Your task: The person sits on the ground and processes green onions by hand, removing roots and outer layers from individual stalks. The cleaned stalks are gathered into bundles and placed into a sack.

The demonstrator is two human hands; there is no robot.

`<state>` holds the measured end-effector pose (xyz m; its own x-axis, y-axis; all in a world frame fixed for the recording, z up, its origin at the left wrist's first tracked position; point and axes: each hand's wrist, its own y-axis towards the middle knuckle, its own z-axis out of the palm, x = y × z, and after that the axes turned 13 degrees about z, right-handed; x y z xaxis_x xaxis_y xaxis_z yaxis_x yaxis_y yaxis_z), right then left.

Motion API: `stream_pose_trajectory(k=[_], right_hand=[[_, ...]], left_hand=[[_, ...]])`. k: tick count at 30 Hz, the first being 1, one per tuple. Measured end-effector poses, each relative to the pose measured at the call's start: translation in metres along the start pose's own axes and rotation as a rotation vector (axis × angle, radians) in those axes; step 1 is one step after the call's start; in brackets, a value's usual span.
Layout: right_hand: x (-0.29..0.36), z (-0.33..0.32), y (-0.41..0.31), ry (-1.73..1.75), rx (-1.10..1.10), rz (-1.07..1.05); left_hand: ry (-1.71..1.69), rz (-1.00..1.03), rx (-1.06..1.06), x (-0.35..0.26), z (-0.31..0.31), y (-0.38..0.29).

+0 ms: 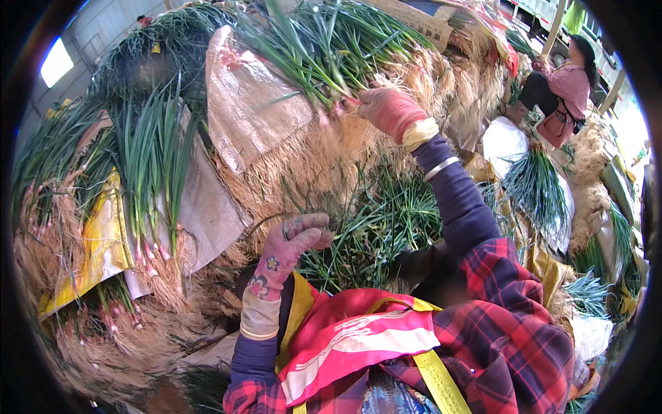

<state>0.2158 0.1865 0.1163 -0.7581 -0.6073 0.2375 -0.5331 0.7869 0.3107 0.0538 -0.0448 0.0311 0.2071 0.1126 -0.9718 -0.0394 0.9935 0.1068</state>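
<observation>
My right hand (391, 115), in a reddish glove, reaches up to a heap of spring onions (331, 46). Its fingers pinch a spring onion stalk (347, 98) near the pinkish bulb end. Pale, stringy roots (310, 155) hang thickly below the heap. My left hand (287, 246), in a pink glove printed with flowers, hovers before my body, fingers loosely apart and nothing visible in them. Beside it lies a mound of loose green leaves (382, 227), partly behind my right arm. A woven plastic sack (258, 103) lies against the heap, left of my right hand.
On the left, more spring onions (150, 171) lie over a grey sack (207, 207) and a yellow sack (106, 233). A person (561, 88) in pink sits at the upper right. Below them, a spring onion bundle (538, 181) rests on white sheeting (504, 145).
</observation>
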Motion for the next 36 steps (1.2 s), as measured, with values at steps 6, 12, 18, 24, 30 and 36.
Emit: stream_pose_trajectory(k=[6, 12, 18, 24, 30, 36], right_hand=[[0.002, 0.01, -0.026, 1.074, -0.008, 0.327], [0.037, 0.045, -0.048, 0.622, -0.046, 0.03], [0.019, 0.054, -0.053, 0.475, -0.06, -0.08], [-0.019, 0.035, -0.047, 0.386, 0.028, 0.447], [0.012, 0.024, -0.093, 0.927, -0.168, 0.329], [0.061, 0.07, -0.1, 1.449, 0.754, 0.289]], left_hand=[[0.092, 0.103, -0.052, -0.01, -0.005, 0.009], [0.156, 0.106, -0.172, -0.032, 0.004, 0.09], [0.286, 0.127, -0.229, -0.035, 0.005, 0.136], [-0.078, 0.357, -0.25, -0.029, -0.011, 0.099], [-0.218, 0.153, -0.155, -0.005, 0.003, 0.048], [-0.408, -0.003, -0.029, 0.038, 0.016, 0.017]])
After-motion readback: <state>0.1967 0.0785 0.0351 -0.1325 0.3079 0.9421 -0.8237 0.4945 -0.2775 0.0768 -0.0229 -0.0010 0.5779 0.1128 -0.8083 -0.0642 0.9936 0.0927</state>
